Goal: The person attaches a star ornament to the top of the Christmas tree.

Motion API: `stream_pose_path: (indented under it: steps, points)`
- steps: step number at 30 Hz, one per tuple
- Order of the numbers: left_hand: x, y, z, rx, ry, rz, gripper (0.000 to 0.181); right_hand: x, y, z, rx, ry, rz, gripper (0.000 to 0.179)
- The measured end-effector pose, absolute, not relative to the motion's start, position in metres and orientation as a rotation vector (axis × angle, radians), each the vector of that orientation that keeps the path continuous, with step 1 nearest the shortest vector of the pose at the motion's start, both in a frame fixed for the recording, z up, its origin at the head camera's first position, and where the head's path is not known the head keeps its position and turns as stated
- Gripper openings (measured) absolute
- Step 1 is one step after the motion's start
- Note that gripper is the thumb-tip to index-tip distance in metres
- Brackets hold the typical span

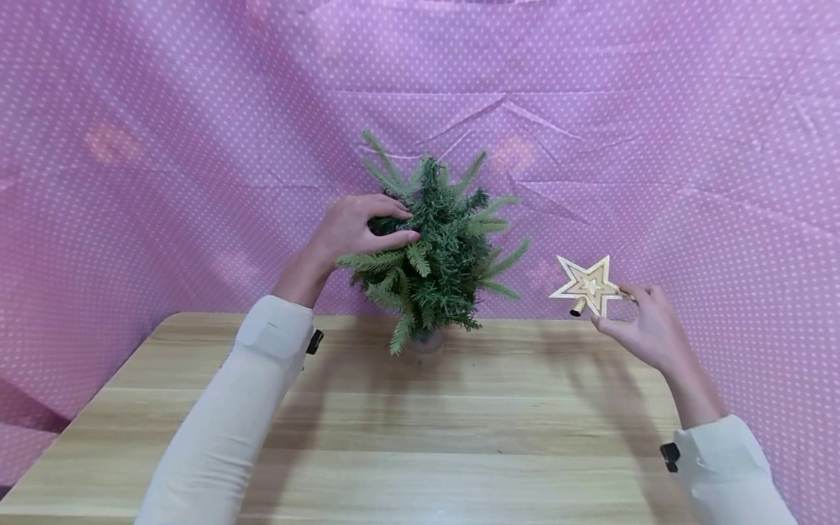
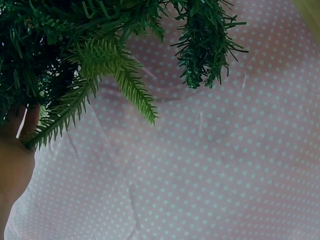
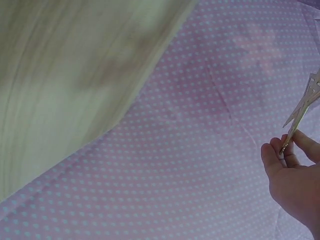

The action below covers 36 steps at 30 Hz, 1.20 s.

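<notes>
We see a pink-purple cloth with small pale dots [image 1: 656, 109] filling the background behind and beside everything. In front of it lies a light wood-grain bench [image 1: 492, 467] with rounded back corners. Near the middle of its back edge stands a bushy green artificial tree [image 1: 453, 270], dark needles mixed with paler sprigs; its long axis is upright, top upward, with side sprigs fanning outward.

Two white sleeves [image 1: 216, 430] reach in from the bench's front side. Our left hand [image 1: 357, 224] is at the tree's left side, thumb and fingers curved with a narrow gap between their tips among the needles; we cannot tell whether they pinch a sprig. Our right hand [image 1: 646, 332] pinches a flat gold five-pointed star ornament [image 1: 592, 284] by its right side, thumb below and fingers above.

The star is raised near the bench's back right corner, well apart from the tree. Its face is toward us, two points angled upward; the right wrist view shows it nearly edge-on. Below the tree, a pale rounded base [image 1: 428, 342] rests on the bench. A short gold tube [image 1: 579, 305] juts from the star, its axis slanting, dark open end pointing down and left.
</notes>
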<state>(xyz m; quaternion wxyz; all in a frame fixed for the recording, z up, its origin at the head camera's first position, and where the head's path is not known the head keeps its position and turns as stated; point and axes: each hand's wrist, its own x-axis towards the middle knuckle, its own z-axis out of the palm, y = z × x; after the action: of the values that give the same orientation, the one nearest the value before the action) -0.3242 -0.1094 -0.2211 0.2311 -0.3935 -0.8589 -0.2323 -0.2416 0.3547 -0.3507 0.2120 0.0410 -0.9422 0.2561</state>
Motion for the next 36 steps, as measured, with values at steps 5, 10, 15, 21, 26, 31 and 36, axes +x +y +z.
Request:
stream_pose_path:
  steps: [5,10,15,21,26,31,36]
  points:
    - [-0.324,-0.109,-0.221,-1.074,-2.375,-0.62,0.043,-0.24,0.35,-0.346,0.121,-2.596,0.714,0.078]
    - [-0.325,-0.109,-0.222,-1.066,-2.378,-0.621,0.042,-0.239,0.346,-0.342,0.12,-2.577,0.72,0.078]
    - [-0.324,-0.108,-0.222,-1.069,-2.371,-0.622,0.043,-0.239,0.341,-0.337,0.127,-2.553,0.698,0.076]
    - [-0.325,-0.109,-0.222,-1.056,-2.383,-0.623,0.044,-0.238,0.335,-0.329,0.153,-2.529,0.691,0.077]
    - [-0.326,-0.109,-0.223,-1.06,-2.372,-0.614,0.044,-0.238,0.329,-0.323,0.162,-2.522,0.725,0.076]
    - [-0.326,-0.109,-0.223,-1.083,-2.36,-0.612,0.043,-0.237,0.325,-0.318,0.187,-2.504,0.735,0.075]
    - [-0.326,-0.109,-0.222,-1.09,-2.355,-0.617,0.043,-0.236,0.32,-0.312,0.196,-2.487,0.742,0.074]
